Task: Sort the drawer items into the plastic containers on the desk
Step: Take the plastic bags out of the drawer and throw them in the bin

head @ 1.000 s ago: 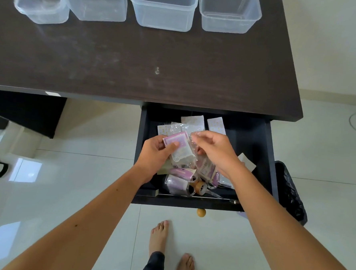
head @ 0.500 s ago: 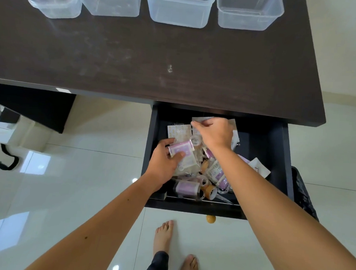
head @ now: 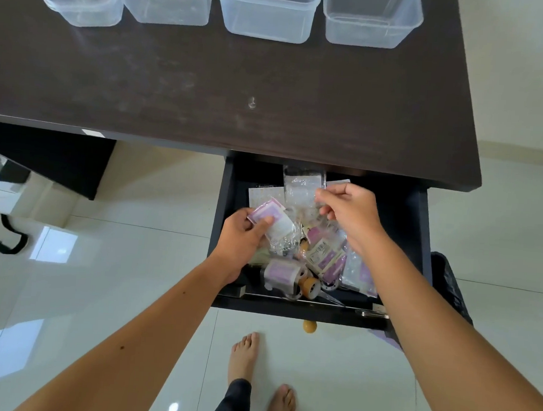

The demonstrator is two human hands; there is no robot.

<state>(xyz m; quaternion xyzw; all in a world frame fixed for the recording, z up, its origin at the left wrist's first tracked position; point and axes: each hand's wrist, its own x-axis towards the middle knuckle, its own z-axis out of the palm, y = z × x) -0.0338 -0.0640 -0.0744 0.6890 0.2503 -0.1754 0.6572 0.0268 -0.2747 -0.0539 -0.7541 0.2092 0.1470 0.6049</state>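
Over the open drawer (head: pixel 414 245), my left hand (head: pixel 242 238) grips a purple-labelled packet (head: pixel 274 219) while my right hand (head: pixel 349 216) pinches what seems a clear sachet (head: pixel 303 188), gathering like items for the empty containers (head: pixel 266 11) beyond the drawer.

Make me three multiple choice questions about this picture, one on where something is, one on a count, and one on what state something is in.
1. Where does the tan tape roll lie?
A. on the desk
B. at the drawer's near edge
C. on the floor

2. How many clear plastic containers stand on the desk?
A. two
B. four
C. six

3. What is the left hand doing?
A. gripping a pink-and-white packet
B. resting flat on the desk
C. hanging idle

Answers: 1 B, it lies inside the open drawer by its front wall. 2 B, four stand in a row. 3 A, its fingers curl round the packet.
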